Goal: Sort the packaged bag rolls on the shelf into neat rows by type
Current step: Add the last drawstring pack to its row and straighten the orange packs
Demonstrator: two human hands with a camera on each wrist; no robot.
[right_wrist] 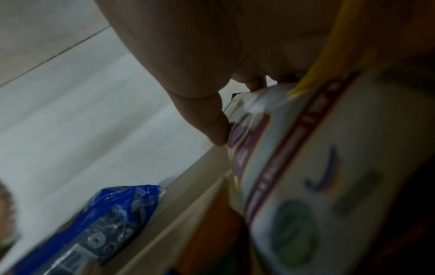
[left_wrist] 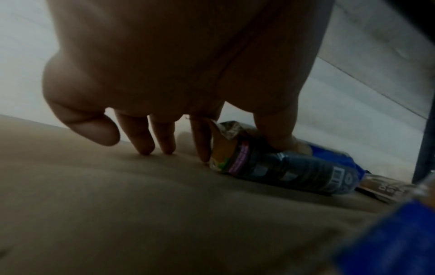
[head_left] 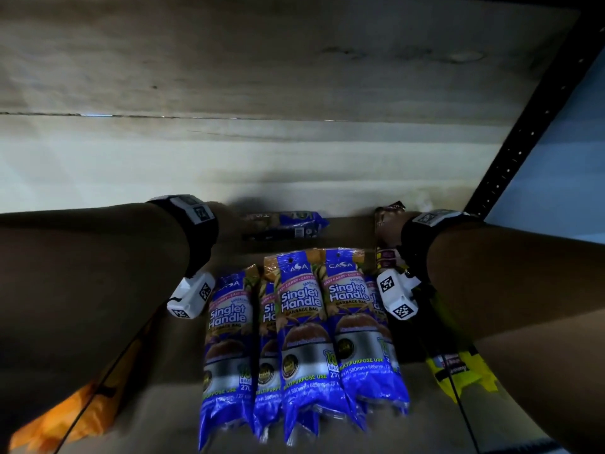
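My left hand (left_wrist: 179, 74) is pinching the end of a sideways blue roll (left_wrist: 282, 167) at the back wall, open shelf board (left_wrist: 117, 204) to its left. My right hand (right_wrist: 212, 55) is gripping a yellow-edged pack (right_wrist: 317, 167) by the right post (head_left: 510, 152), beside the blue row (head_left: 304, 322) up front.

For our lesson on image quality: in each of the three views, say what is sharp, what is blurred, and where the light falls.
Head view: the blue Singlet Handle packs read sharply; both forearms are dark, the back wall lit. Left wrist view: dim, the left hand in shadow, the sideways blue pack soft. Right wrist view: the pack under the right hand is badly blurred, its print unreadable.
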